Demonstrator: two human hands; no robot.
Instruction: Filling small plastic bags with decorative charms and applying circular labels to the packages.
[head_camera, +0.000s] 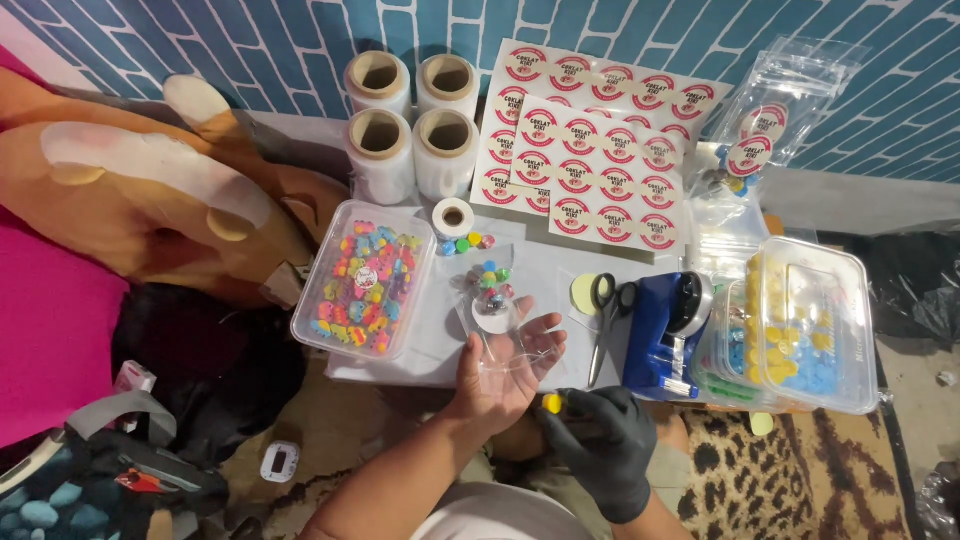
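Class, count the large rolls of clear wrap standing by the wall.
4, in a two-by-two block: back left, back right, front left, front right. None seems hidden.
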